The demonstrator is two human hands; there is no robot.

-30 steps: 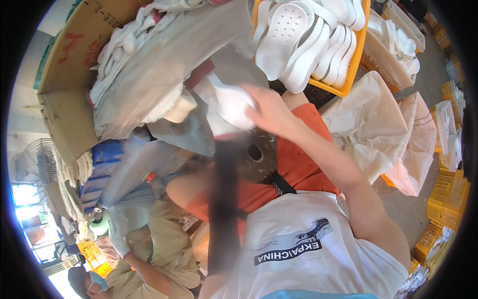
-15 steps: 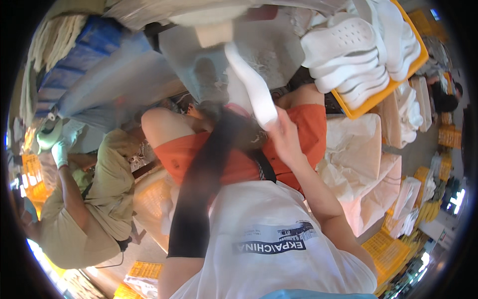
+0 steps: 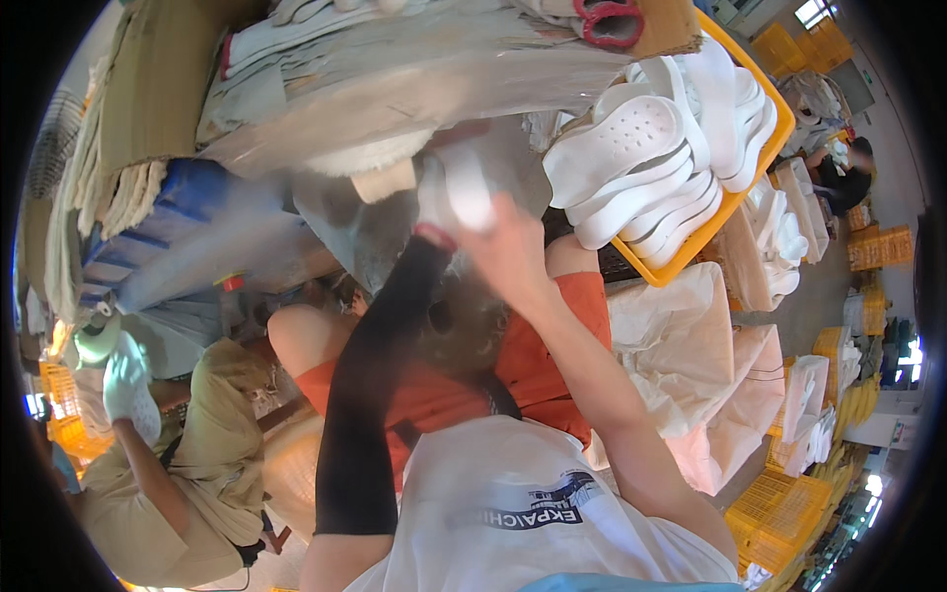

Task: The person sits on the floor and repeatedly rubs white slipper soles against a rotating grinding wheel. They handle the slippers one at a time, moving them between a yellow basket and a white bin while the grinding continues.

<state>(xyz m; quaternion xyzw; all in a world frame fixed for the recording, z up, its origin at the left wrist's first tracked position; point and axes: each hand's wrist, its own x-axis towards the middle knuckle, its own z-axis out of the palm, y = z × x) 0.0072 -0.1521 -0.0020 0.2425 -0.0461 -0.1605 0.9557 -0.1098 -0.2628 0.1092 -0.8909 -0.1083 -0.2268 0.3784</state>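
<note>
A white foam shoe (image 3: 468, 193), smeared by motion, is held in front of me just under the buffing wheel with its tan block (image 3: 387, 182). My right hand (image 3: 508, 247), bare, is closed round its near end. My left hand (image 3: 434, 197) wears a white glove with a red cuff below a long black sleeve. It is up against the shoe's left side, its fingers too blurred to make out. A yellow crate (image 3: 786, 116) to the right is heaped with white foam shoes (image 3: 631, 148), some with round holes.
A cardboard-and-plastic-covered top with white gloves (image 3: 326, 35) lies above the wheel. At left a co-worker's gloved hand (image 3: 123, 375) holds a perforated white shoe by a round green-lit part (image 3: 97, 340). Pale sacks (image 3: 671, 345) and yellow crates (image 3: 779, 513) stand at right.
My right hand has moved up and left with the shoe, toward the wheel. My gloved left hand is also a little further left. The view has tilted, showing more of the covered top.
</note>
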